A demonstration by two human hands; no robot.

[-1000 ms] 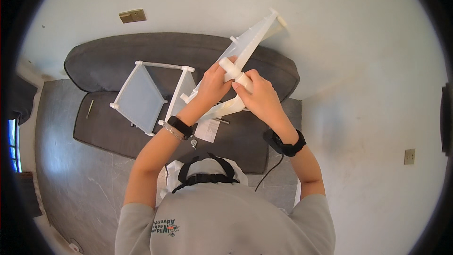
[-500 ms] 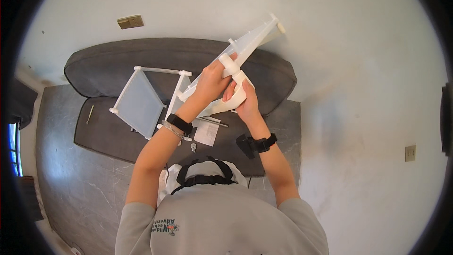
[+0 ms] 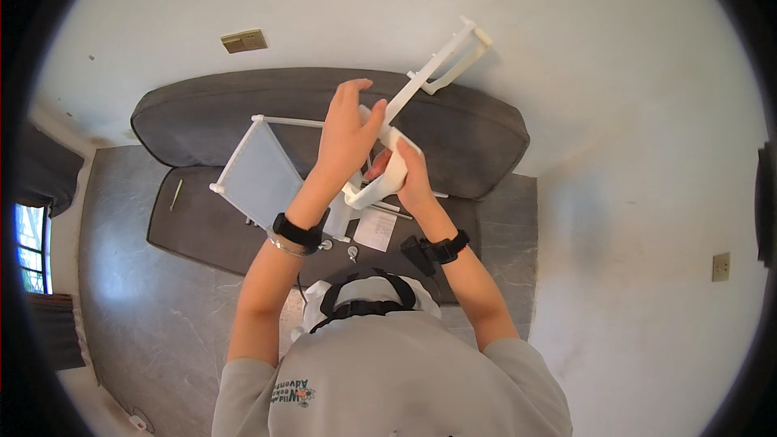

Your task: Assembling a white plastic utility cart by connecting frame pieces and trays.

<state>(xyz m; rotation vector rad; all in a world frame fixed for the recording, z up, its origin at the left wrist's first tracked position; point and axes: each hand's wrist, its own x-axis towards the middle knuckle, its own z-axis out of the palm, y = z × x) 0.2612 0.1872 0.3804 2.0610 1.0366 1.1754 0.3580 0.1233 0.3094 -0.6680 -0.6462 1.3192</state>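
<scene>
A long white plastic frame [image 3: 429, 73] with a U-shaped end [image 3: 380, 188] is held up over the sofa, tilted with its far end toward the wall. My right hand [image 3: 414, 180] is closed around the near, U-shaped end. My left hand [image 3: 346, 136] is beside it, fingers stretched and the thumb apart, next to the frame's bar; whether the palm touches it is hidden. Behind my left forearm, a second white frame with a pale blue-grey panel [image 3: 263, 170] stands on the sofa seat.
On the grey sofa [image 3: 190, 210] lie a paper sheet [image 3: 375, 229], a dark rod [image 3: 392, 210], small caster wheels [image 3: 353, 252] and a thin pale tool [image 3: 176, 194]. The wall [image 3: 615, 113] rises behind and to the right. A black device [image 3: 418, 255] sits by my right wrist.
The held frame has turned, so its long side now shows edge-on. My left hand has loosened from the white peg, its fingers extending upward. My right hand keeps its hold.
</scene>
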